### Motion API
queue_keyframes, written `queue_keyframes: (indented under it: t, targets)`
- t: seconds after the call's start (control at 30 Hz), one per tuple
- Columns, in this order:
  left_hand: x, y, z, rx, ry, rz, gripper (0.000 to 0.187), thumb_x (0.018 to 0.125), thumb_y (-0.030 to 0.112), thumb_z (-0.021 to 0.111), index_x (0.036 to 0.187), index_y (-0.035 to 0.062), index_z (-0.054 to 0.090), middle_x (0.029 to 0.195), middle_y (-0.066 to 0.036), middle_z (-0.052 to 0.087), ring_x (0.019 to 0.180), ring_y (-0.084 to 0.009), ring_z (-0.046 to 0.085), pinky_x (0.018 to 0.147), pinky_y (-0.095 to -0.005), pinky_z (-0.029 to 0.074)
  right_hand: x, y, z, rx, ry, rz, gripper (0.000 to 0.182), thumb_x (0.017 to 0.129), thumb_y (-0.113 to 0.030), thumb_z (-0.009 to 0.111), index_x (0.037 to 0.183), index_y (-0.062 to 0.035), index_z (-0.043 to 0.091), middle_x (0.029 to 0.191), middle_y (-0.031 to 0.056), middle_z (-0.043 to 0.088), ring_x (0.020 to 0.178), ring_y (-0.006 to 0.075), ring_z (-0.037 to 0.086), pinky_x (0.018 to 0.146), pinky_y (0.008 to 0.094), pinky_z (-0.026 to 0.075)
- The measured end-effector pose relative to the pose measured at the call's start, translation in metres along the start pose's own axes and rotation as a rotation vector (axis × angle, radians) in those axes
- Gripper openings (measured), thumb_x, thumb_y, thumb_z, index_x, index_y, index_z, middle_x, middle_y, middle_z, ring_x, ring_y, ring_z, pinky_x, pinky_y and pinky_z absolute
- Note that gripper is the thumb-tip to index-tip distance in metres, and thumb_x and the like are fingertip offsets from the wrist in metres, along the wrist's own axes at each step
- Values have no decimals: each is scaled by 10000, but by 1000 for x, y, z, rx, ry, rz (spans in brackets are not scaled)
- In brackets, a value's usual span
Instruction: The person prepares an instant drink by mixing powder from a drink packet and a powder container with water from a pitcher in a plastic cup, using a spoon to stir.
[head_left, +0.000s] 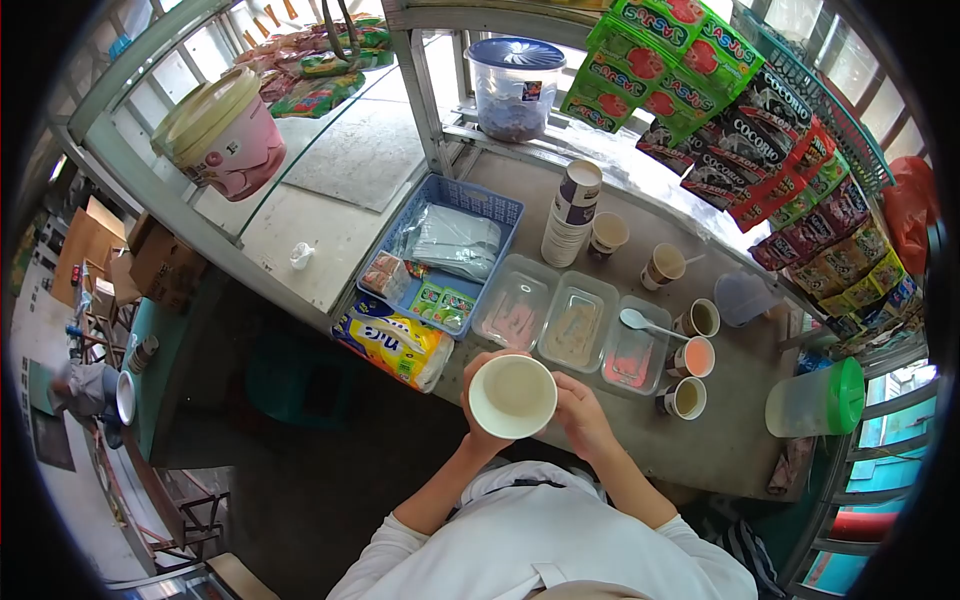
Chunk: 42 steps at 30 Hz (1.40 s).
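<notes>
A white paper cup (513, 397) is held between both hands in front of my body, its open mouth facing up at me. My left hand (480, 420) wraps round its left side, and my right hand (582, 418) grips it from the right. Just beyond the cup, on the counter, stand three clear plastic tubs: one with pinkish contents (512, 312), one with brownish contents (575, 322) and one with pink contents (632, 365). A white spoon (652, 325) lies across the right tub.
Several paper cups stand to the right, including one with orange liquid (697, 357). Behind are stacked cups (567, 230). A blue basket (510, 215) and a yellow tissue pack (385, 345) lie left; a green-lidded jug (815, 397) is far right. Sachet strips (745, 135) hang above.
</notes>
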<state>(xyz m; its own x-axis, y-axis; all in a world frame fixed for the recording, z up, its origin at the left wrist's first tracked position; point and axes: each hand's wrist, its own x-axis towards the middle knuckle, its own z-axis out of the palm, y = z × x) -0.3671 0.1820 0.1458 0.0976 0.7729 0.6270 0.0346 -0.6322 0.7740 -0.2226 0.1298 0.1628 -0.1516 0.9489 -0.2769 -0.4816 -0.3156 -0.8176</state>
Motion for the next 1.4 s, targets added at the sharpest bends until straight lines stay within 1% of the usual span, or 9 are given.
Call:
queue_keyframes:
  t: [0.1, 0.33, 0.5, 0.6, 0.8, 1.0, 1.2, 1.3, 1.4]
  targets:
    - [-1, 4, 1, -179, 1, -91, 754, 624, 307, 864, 1183, 33, 438, 1125, -131, 526, 1046, -231, 556, 905, -358, 451, -2, -1, 1, -190, 53, -91, 343, 931, -226, 595, 1223, -48, 574, 1094, 14, 612, 975, 82, 545, 833, 252, 430]
    - [3, 4, -9, 63, -29, -24, 718, 620, 122, 874, 1214, 41, 479, 1116, -145, 617, 977, -304, 642, 829, -368, 515, -6, -14, 5, -264, 201, -288, 368, 900, -143, 615, 1253, -50, 565, 1192, 32, 556, 982, 100, 547, 835, 251, 429]
    - [1, 7, -21, 294, -194, -29, 813, 569, 138, 871, 1268, 55, 463, 1105, -136, 620, 1002, -353, 608, 875, -429, 487, -9, -26, 8, -583, 271, -493, 384, 862, -155, 639, 1238, -83, 603, 1179, 69, 559, 1008, 152, 552, 837, 291, 436]
    - [-1, 8, -22, 374, -285, -41, 902, 565, 182, 871, 1340, 60, 428, 1092, -144, 618, 991, -356, 603, 885, -440, 476, -16, -35, 18, -967, 251, -624, 376, 829, -155, 650, 1197, -83, 632, 1266, 110, 536, 1127, 237, 528, 963, 391, 393]
    - [-20, -4, -13, 500, -387, -76, 1021, 606, 274, 833, 1451, 29, 314, 1005, -153, 612, 939, -340, 604, 859, -435, 477, -16, -18, 29, -1315, 233, -693, 422, 818, -279, 683, 1223, -163, 652, 1364, 154, 449, 1229, 347, 412, 1009, 478, 310]
    - [-26, -9, -8, 503, -413, -95, 999, 674, 282, 767, 1479, 1, 246, 940, -155, 600, 869, -332, 601, 807, -437, 475, -30, -4, 32, -1409, 127, -696, 431, 796, -278, 708, 1201, -137, 665, 1425, 182, 400, 1245, 391, 367, 1020, 499, 297]
    - [-33, -10, 3, 508, -436, -114, 1015, 711, 341, 732, 1499, 7, 187, 929, -146, 592, 853, -328, 604, 784, -421, 478, -29, 4, 31, -1382, 322, -649, 371, 806, -311, 697, 1151, -174, 690, 1453, 174, 373, 1259, 366, 349, 1020, 524, 259]
    - [-48, -22, 7, 557, -497, -139, 1008, 707, 341, 734, 1496, 6, 203, 932, -139, 594, 848, -316, 609, 761, -412, 483, -38, 0, 20, -1414, 42, -661, 335, 782, -309, 722, 1082, -160, 718, 1470, 192, 347, 1265, 387, 342, 1031, 512, 267]
    - [-49, -18, 8, 600, -549, -91, 981, 701, 322, 739, 1487, 11, 240, 932, -133, 596, 842, -302, 611, 740, -409, 486, -37, 2, 15, -1362, 174, -664, 291, 797, -343, 715, 1040, -184, 737, 1496, 182, 311, 1289, 388, 322, 1040, 570, 236]
